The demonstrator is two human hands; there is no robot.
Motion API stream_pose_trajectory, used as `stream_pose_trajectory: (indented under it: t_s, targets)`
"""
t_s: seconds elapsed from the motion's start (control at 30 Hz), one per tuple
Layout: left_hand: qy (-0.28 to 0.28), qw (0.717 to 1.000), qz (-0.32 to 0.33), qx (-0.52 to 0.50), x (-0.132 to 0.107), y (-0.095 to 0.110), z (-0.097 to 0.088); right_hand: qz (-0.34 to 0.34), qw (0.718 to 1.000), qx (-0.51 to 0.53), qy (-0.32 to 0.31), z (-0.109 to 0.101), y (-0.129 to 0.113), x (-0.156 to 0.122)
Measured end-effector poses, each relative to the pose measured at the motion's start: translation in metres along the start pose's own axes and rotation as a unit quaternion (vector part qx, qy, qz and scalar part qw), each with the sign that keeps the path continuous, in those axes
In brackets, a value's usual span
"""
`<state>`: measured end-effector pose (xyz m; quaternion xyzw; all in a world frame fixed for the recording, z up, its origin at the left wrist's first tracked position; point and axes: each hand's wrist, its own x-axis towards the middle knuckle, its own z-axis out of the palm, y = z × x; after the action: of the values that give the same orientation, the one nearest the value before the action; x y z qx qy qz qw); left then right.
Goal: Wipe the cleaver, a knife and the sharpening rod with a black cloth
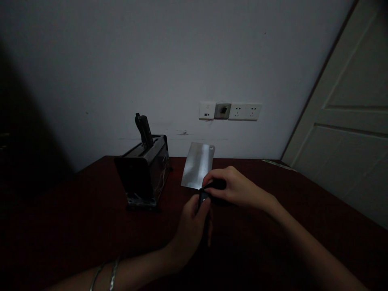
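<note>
My right hand (235, 188) is wrapped round the black handle of a cleaver, whose broad steel blade (198, 165) points away from me above the dark red table (75, 218). My left hand (190, 232) grips a small dark object (203, 199) right below the cleaver's handle; I cannot make out what it is. Two thin bangles sit on my left wrist. Left of the hands stands a dark knife block (144, 171) with one black knife handle (143, 129) sticking up from it.
A grey wall rises behind the table, with a row of white sockets (230, 111) above the blade. A pale door (351, 121) fills the right side. The room is dim and the left edge is in deep shadow.
</note>
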<state>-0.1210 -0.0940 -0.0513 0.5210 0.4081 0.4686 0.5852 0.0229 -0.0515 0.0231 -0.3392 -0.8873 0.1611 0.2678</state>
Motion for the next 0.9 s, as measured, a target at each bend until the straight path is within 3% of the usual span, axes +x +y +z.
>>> stream_pose_trajectory:
  t_s: [0.13,0.37,0.57,0.73,0.9]
  targets:
    - [-0.001,1.000,0.015,-0.001,0.001,0.003,0.000,-0.005,1.000,-0.004,-0.004,-0.007,-0.001,-0.003]
    - [-0.007,1.000,0.008,-0.001,-0.001,0.008,0.000,-0.022,0.999,-0.009,0.038,0.002,-0.005,0.002]
    - [-0.007,1.000,0.006,-0.014,0.002,0.009,0.000,-0.021,0.999,-0.012,0.037,-0.009,-0.004,-0.005]
    - [-0.003,1.000,0.010,-0.005,0.001,0.011,0.000,-0.025,0.996,-0.008,0.083,0.003,-0.005,0.000]
    - [-0.017,1.000,-0.012,-0.001,-0.001,0.012,0.001,-0.019,0.997,-0.007,0.068,0.005,-0.005,0.002]
